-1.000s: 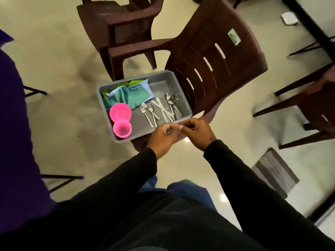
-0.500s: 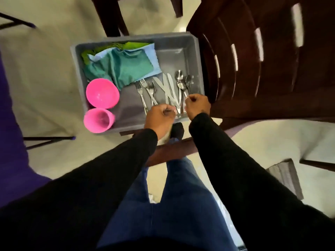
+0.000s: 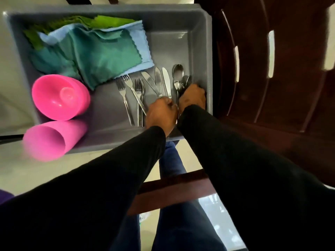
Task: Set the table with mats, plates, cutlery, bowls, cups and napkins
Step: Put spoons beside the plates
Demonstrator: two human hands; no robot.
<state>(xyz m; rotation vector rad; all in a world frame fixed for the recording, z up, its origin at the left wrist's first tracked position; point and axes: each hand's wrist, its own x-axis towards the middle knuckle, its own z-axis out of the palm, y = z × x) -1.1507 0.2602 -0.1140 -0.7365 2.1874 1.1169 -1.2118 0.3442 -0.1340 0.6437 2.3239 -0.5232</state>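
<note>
We see a grey tub (image 3: 181,20) on a brown chair (image 3: 272,87), pale floor (image 3: 36,174) below. Left hand (image 3: 161,115) grasps knife handles (image 3: 160,96); right hand (image 3: 193,96) curls over spoons (image 3: 178,71), grip unclear.

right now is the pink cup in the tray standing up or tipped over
Tipped over. The pink cup lies on its side in the grey tray, its open mouth facing the near left corner, beside the pink bowl.

Grey plastic tub (image 3: 181,19) smooth, matt; cutlery (image 3: 164,81) shiny metal; napkins (image 3: 101,53) soft cloth; pink bowl (image 3: 59,98) glossy plastic.
</note>
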